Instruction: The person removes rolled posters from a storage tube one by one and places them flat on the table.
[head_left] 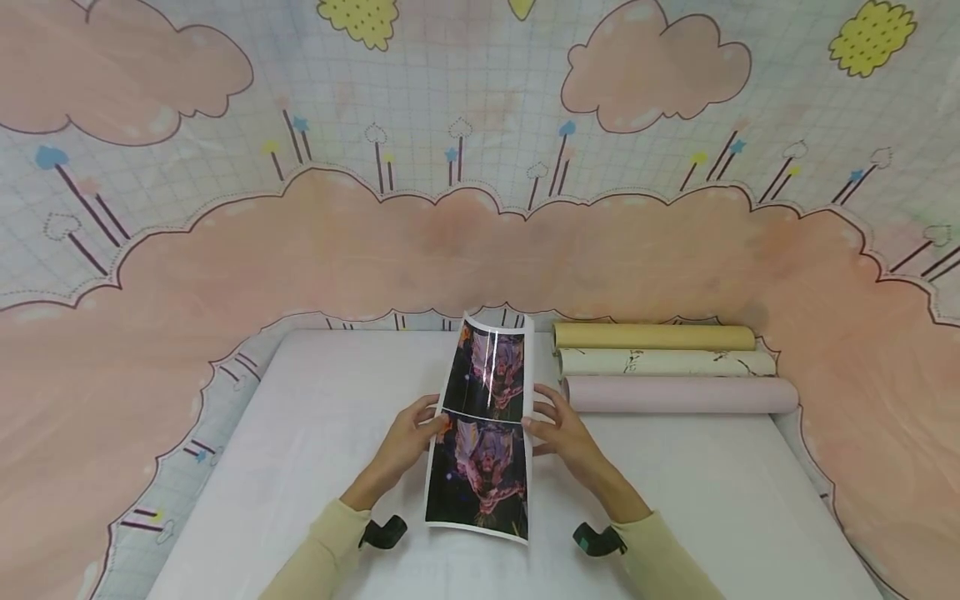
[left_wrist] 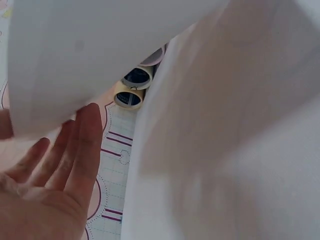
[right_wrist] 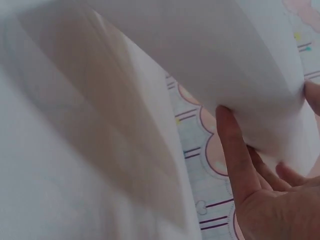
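Glossy printed sheet (head_left: 483,454), carrying two dark pictures one above the other, is held up over the white table (head_left: 322,467), between the two hands and to the left of the paper rolls (head_left: 678,395). The left hand (head_left: 411,433) pinches one long edge, thumb on the printed face and fingers behind; the right hand (head_left: 566,433) pinches the opposite edge the same way, its fingers somewhat spread.

It should be very light, and its bowed shape suggests thin, springy stock that flexes easily. Bright streaks on the upper picture hint at a slick coating likely to take fingerprints and crease if squeezed hard. The pale borders look like the safest hold, gripped gently at mid-length on both sides. The wrist views show mainly its blank, dim back, so I can't fairly judge its thickness.
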